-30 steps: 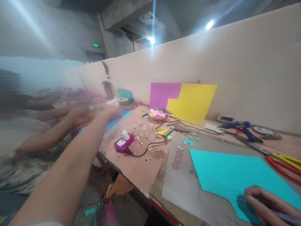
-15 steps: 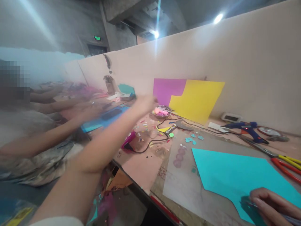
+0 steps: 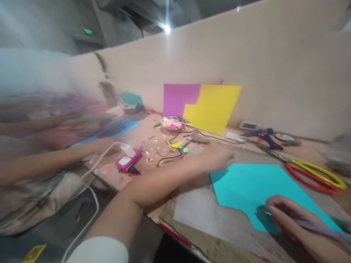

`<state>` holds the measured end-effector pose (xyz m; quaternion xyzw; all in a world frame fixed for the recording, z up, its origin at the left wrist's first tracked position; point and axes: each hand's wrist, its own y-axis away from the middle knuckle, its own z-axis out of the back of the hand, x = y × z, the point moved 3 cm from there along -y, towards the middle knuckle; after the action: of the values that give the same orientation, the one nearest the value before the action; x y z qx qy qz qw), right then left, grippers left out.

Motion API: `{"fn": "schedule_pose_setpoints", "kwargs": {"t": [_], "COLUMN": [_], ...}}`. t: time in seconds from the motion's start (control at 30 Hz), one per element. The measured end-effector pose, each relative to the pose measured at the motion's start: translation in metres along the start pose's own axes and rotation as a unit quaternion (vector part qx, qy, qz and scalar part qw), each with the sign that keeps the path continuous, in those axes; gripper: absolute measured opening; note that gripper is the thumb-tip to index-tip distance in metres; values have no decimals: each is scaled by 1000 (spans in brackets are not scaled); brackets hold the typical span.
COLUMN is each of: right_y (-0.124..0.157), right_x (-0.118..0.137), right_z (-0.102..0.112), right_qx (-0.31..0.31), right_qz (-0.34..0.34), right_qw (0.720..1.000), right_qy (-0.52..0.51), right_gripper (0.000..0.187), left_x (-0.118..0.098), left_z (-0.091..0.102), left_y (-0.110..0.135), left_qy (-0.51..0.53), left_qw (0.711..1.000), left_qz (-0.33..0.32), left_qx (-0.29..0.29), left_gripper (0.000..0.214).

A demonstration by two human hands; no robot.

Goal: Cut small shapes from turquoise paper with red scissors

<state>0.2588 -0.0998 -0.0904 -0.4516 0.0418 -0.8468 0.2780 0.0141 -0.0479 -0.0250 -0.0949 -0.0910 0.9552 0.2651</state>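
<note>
My left hand (image 3: 219, 157) is over the near-left corner of a turquoise sheet (image 3: 244, 186), its fingers smeared by motion. Whether it holds anything is hidden. My right hand (image 3: 287, 215) is closed round a slim, pale lilac pen-like tool (image 3: 312, 225). Its thin tip points left, low over the sheet beside the cut-in lower edge; I cannot tell whether it touches. Under the turquoise sheet lies a pale, stained work surface (image 3: 197, 210).
Scissors (image 3: 309, 175) with red and yellow handles and a blue glue gun (image 3: 267, 138) lie right. A metal dish (image 3: 174, 124) of pink pieces stands before purple and yellow sheets (image 3: 211, 109). A magenta device (image 3: 128, 160) with white plug and cord lies left, near a co-worker's arm (image 3: 55, 159).
My left hand has moved from beside the metal dish rightward and nearer, to the turquoise sheet. My right hand keeps its grip near the sheet's edge. The view has turned right.
</note>
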Motion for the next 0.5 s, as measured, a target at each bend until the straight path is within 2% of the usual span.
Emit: {"fn": "schedule_pose_setpoints", "kwargs": {"t": [0.17,0.27,0.37,0.5], "right_y": [2,4,6,2], "right_x": [17,15,16,33], "right_z": [-1,-6,-8,-8], "right_qx": [-4,-7,-16,8], "right_qz": [-123,-145,-145,-146], "right_qw": [992,988,989,989], "right_qy": [7,-44,-35,5], "right_gripper": [26,34,37,31], "left_x": [1,6,9,10], "left_z": [-42,-60,-68,-70], "left_y": [-3,-5,-5,-4], "left_qy": [107,147,131,125], "left_qw": [993,988,991,991], "left_qz": [-39,-46,-39,-38], "left_qx": [-30,-27,-1,-12], "left_gripper": [28,27,27,27]}}
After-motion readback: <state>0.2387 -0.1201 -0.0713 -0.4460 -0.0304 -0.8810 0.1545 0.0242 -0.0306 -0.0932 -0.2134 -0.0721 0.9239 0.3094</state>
